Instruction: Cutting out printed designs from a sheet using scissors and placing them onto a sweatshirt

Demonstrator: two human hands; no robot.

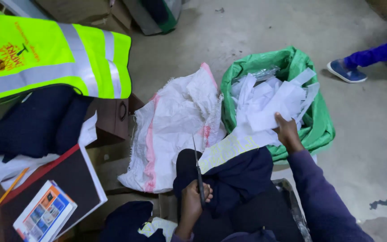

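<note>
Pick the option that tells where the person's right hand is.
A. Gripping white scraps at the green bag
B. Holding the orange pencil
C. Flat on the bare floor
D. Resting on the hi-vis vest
A: the right hand grips white scraps at the mouth of the green bag, while the left hand holds scissors.

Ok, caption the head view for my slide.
Left hand holds scissors; right hand drops white scraps into green bag.
</note>
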